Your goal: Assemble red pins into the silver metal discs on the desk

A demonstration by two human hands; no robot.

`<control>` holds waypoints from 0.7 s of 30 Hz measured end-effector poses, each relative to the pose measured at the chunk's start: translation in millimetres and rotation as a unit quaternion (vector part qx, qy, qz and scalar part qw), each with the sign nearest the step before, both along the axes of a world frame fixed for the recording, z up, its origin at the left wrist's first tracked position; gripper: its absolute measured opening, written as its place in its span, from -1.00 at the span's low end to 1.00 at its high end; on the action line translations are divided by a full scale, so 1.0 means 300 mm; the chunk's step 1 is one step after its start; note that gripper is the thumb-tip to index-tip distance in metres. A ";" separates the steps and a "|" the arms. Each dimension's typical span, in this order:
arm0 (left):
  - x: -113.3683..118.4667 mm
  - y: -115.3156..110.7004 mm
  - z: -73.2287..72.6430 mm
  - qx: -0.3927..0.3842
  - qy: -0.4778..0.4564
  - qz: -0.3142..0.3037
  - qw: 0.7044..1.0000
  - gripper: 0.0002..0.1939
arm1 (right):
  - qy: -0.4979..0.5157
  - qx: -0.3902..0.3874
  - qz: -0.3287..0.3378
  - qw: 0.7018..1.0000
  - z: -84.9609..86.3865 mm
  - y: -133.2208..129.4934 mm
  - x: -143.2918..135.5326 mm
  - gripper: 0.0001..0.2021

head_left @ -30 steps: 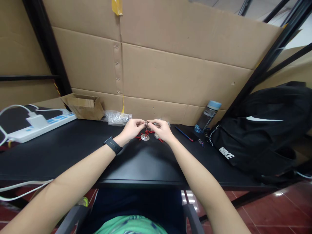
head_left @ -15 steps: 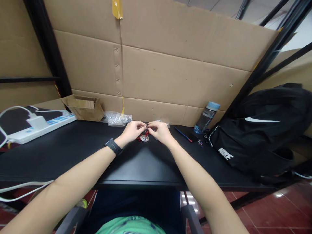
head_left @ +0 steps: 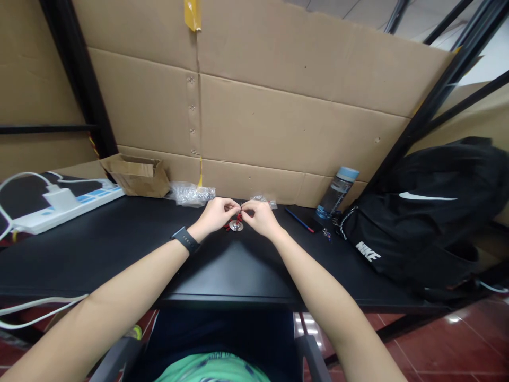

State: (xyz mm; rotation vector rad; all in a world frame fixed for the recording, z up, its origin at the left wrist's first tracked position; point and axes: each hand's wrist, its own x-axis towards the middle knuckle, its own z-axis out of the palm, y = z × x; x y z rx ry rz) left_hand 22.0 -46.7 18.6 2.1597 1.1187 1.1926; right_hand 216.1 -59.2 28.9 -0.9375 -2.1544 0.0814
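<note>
Both of my hands meet over the back middle of the black table. My left hand [head_left: 218, 213], with a dark watch on its wrist, is pinched at the fingertips. Opposite it, my right hand [head_left: 260, 216] is pinched too, its tips almost touching those of the left. What lies between the fingertips is too small to make out. Just below them a round silver metal piece [head_left: 236, 226] rests on the table, with red cord [head_left: 239, 217] above it and at its left side.
A white power strip [head_left: 40, 216], an open cardboard box [head_left: 143, 178] and clear plastic wrap [head_left: 193, 195] are on the left. More wrap [head_left: 265, 200], a blue pencil [head_left: 298, 218], a bottle [head_left: 337, 192] and a black backpack [head_left: 421, 212] stand behind and right. Cardboard walls the back.
My right hand has shifted very slightly, and a little more of the plastic wrap behind it shows. The silver piece has stayed in place.
</note>
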 end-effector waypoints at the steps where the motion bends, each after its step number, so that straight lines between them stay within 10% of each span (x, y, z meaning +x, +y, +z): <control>1: -0.002 0.003 -0.002 0.000 0.000 -0.006 1.000 -0.72 | 0.002 0.001 0.002 1.000 0.000 0.000 0.000 -0.87; 21: 0.010 0.005 -0.007 -0.043 -0.059 -0.114 0.991 -0.64 | 0.046 -0.005 -0.017 0.999 0.018 -0.014 0.002 -0.95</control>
